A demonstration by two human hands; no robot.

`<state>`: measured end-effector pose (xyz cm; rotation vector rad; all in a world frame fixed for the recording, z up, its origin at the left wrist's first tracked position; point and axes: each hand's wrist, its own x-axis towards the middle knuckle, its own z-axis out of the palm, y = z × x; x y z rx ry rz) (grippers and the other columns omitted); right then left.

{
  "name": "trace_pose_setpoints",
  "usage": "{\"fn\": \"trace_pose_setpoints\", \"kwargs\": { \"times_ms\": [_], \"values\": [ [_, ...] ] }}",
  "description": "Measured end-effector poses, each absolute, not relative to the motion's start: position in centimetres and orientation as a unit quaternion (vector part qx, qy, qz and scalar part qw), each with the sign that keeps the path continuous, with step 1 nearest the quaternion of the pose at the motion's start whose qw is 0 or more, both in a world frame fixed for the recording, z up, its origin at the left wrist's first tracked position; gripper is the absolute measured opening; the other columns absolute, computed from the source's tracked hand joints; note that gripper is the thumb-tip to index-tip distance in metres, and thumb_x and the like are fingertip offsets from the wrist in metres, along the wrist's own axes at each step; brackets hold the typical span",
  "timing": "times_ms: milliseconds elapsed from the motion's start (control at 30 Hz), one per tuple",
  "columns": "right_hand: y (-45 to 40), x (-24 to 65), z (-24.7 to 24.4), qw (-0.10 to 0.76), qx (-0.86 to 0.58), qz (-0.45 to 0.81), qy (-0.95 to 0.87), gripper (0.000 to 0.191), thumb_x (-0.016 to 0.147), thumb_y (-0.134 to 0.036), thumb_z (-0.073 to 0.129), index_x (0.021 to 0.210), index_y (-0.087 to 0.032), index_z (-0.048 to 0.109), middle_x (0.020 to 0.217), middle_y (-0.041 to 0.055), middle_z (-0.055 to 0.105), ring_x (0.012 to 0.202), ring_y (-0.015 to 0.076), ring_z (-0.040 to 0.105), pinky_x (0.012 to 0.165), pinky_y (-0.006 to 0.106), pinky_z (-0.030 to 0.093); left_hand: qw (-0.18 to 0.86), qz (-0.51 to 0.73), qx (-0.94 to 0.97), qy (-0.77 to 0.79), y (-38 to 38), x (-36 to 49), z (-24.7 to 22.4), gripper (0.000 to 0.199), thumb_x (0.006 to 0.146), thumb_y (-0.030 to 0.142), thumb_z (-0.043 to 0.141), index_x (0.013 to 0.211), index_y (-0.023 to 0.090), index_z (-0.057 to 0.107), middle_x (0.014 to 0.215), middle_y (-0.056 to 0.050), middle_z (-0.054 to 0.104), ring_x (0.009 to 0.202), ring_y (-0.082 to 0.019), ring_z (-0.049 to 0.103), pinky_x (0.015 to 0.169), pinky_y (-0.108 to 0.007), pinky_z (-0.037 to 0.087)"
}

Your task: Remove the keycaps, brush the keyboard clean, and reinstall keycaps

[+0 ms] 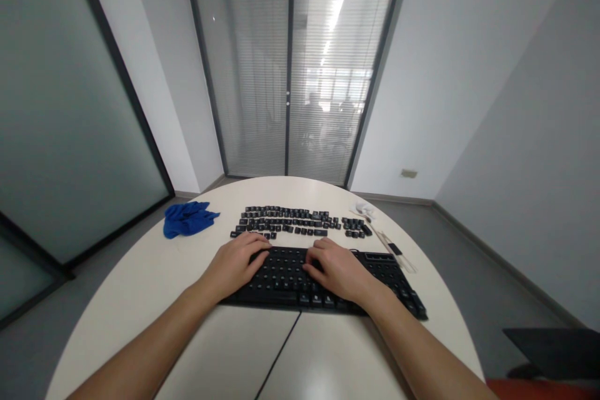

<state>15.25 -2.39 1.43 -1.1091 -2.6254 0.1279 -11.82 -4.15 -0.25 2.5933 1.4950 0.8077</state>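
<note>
A black keyboard [281, 275] lies on the table in front of me, many of its key positions bare; some keycaps are fitted along the near row and at the right end. My left hand [239, 262] holds its far left part, fingers along the back edge and thumb over the top. Over the middle of the keyboard, my right hand [335, 265] has its fingers curled and its thumb close to the index finger. Whatever sits between those fingertips is hidden. Loose black keycaps [281, 222] are laid out in rows just behind the keyboard.
A crumpled blue cloth [187, 219] lies at the table's left. On the right are a white crumpled tissue [363, 209] and thin sticks [389, 244] with a black band. The round pale table [187, 350] has a dark seam. A dark chair part [557, 350] stands lower right.
</note>
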Motion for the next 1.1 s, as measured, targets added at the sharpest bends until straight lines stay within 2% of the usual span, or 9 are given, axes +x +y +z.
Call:
{"fn": "trace_pose_setpoints", "kwargs": {
  "times_ms": [100,233,600,767,1100],
  "values": [
    [-2.5,15.2,1.4,0.156,-0.383,0.048,-0.909,0.012,0.097,-0.03,0.058,0.097,-0.02,0.065,0.096,0.0067,0.067,0.097,0.0226,0.06,0.084,0.033,0.047,0.009,0.271,0.812,0.516,-3.3,-12.6,-1.0,0.022,0.099,0.029,0.05,0.108,0.024,0.07,0.119,-0.003,0.068,0.11,-0.022,0.061,0.098,-0.039,0.05],
    [-2.6,15.1,1.3,0.16,-0.375,0.051,-0.912,0.02,0.097,-0.033,0.058,0.112,-0.02,0.064,0.105,0.0086,0.068,0.105,0.0246,0.058,0.092,0.037,0.047,-0.003,0.265,0.801,0.538,-3.0,-12.5,-1.1,0.02,0.098,0.028,0.053,0.106,0.024,0.071,0.118,-0.003,0.068,0.109,-0.023,0.061,0.097,-0.04,0.05],
    [-2.6,15.4,1.4,0.153,-0.375,0.048,-0.913,0.022,0.098,-0.034,0.057,0.108,-0.018,0.069,0.102,0.0097,0.068,0.105,0.0248,0.058,0.091,0.036,0.048,-0.042,0.202,0.82,0.534,-0.9,-11.1,-1.2,0.021,0.098,0.026,0.055,0.112,0.024,0.069,0.115,-0.005,0.069,0.109,-0.025,0.059,0.091,-0.037,0.05],
    [-2.6,15.5,1.2,0.155,-0.373,0.049,-0.914,0.023,0.098,-0.033,0.057,0.108,-0.018,0.07,0.102,0.0096,0.068,0.106,0.0246,0.058,0.093,0.035,0.047,-0.083,0.138,0.841,0.517,0.7,-10.2,-0.3,0.017,0.094,0.019,0.059,0.106,0.022,0.071,0.109,-0.007,0.069,0.106,-0.027,0.058,0.088,-0.036,0.05],
    [-2.6,15.6,1.2,0.166,-0.364,0.044,-0.916,0.023,0.098,-0.032,0.057,0.107,-0.016,0.071,0.102,0.01,0.067,0.103,0.024,0.059,0.092,0.036,0.047,-0.082,0.102,0.857,0.499,2.3,-9.4,0.0,0.015,0.087,0.012,0.065,0.095,0.023,0.072,0.1,-0.007,0.071,0.104,-0.028,0.058,0.085,-0.036,0.048]
  ]
}}
